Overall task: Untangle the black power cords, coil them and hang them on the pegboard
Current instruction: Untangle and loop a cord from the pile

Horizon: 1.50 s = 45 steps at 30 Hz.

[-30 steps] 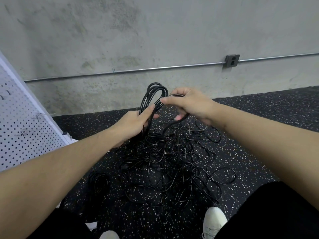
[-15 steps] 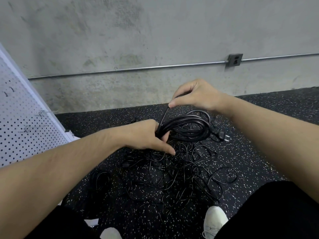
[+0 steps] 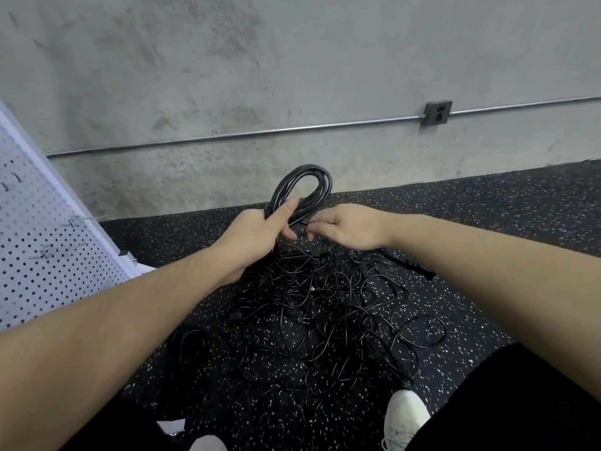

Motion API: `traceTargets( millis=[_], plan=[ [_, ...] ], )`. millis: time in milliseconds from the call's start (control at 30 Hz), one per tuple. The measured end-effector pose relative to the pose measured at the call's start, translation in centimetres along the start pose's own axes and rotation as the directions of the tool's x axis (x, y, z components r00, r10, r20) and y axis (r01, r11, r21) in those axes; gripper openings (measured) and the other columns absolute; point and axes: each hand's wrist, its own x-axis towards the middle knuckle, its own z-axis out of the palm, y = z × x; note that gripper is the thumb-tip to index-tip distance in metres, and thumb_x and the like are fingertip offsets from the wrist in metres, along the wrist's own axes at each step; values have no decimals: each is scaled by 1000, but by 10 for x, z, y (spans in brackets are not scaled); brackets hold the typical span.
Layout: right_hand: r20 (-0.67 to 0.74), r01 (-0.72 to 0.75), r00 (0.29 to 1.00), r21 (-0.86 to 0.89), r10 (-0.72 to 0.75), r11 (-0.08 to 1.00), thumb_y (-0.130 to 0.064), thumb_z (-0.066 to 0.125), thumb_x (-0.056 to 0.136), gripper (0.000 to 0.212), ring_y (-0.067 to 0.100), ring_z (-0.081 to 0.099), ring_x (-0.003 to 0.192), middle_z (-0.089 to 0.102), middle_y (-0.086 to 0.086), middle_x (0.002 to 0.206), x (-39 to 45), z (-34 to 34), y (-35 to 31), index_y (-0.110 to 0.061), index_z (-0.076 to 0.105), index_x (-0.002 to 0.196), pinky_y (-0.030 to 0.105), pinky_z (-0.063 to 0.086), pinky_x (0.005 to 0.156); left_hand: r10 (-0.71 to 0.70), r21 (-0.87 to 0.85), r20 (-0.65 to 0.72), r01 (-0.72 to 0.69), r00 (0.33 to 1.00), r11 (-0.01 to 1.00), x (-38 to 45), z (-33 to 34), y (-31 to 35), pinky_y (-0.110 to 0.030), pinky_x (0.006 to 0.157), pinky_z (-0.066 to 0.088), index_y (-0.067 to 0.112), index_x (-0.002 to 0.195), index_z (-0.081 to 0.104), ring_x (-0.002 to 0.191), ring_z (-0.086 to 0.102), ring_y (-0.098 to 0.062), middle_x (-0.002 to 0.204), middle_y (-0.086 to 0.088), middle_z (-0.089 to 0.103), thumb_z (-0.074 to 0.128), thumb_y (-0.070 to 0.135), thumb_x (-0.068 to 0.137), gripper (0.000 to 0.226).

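My left hand point(image 3: 257, 234) grips a coiled black power cord point(image 3: 304, 185) by its lower part, and the loop stands upright above my fist. Beside it, my right hand point(image 3: 348, 227) pinches a strand of the same cord just below the loop. A tangled pile of black cords point(image 3: 328, 307) spreads on the speckled floor under both hands. The white pegboard point(image 3: 42, 242) leans at the left with metal hooks point(image 3: 73, 221) sticking out of it.
A small coiled cord point(image 3: 190, 348) lies on the floor left of the pile. My white shoes point(image 3: 405, 415) and black trousers are at the bottom edge. A concrete wall with a metal conduit and an outlet box point(image 3: 437, 112) rises behind the floor.
The coil lay flat to the right half a second ago; my left hand has turned it upright. My right hand has dropped from above the coil to its base.
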Motion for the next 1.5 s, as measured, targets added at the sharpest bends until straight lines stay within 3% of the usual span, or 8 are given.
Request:
traceTargets(
  millis=[267,433,733,900,1100,1233,1367,1500],
  plan=[
    [-154,-6,988,60,15,998,-33,43,108,31,16,62,78,68,-2,86,4,2,-7,-17,70,106,25,47,71,-231,-439,-59,183,971,880,-6,2,3,-30,56,46,20,71,75,59,57,-16,94,-8,79,82,59,75,40],
    [-93,-99,984,417,151,903,-36,44,107,31,8,35,42,47,-7,59,-1,-8,0,-20,70,101,22,29,41,-138,-638,88,162,987,753,-5,-4,10,-22,41,40,15,98,63,51,52,-10,102,-8,79,74,52,73,46],
    [-57,-17,998,-180,6,984,-39,38,108,38,22,55,83,61,1,86,-5,-2,-19,-13,65,104,29,38,73,-212,-285,-49,189,976,940,10,-6,-4,-27,51,41,17,92,62,54,51,-15,76,2,68,57,52,100,36],
    [-22,111,990,-513,-142,851,-38,42,106,35,32,65,103,69,8,118,-11,-4,-32,-20,59,131,32,44,78,-71,292,-45,81,996,953,14,-7,-3,-30,55,37,12,91,66,58,56,-16,78,-1,71,47,51,104,45],
    [-96,134,970,-557,-224,820,-54,40,102,32,24,67,103,70,-6,114,-21,-6,-19,-41,60,124,33,46,75,-323,-50,230,343,918,938,9,-18,-19,-24,41,39,25,112,40,48,47,-13,72,-4,61,65,35,101,29],
    [-90,188,951,-592,-295,784,-53,39,104,34,25,66,98,70,-2,109,-18,-8,-23,-33,62,120,29,37,70,-132,176,75,117,988,977,15,-20,-26,-31,58,44,29,117,45,65,59,-16,85,-1,68,65,44,98,32],
    [55,239,964,-616,-261,751,-40,39,106,30,25,57,81,69,2,107,-13,-6,-40,-23,59,120,30,35,71,91,624,-21,-58,996,779,20,-12,-19,-37,77,50,24,127,57,93,66,-24,111,-4,71,50,52,103,37],
    [0,235,956,-591,-292,772,-45,39,106,33,24,64,93,69,0,113,-10,-21,-41,-27,58,128,29,37,69,211,876,28,-126,977,466,11,-16,-8,-38,71,41,20,112,51,97,66,-32,107,-5,69,27,59,106,46]
  ],
)
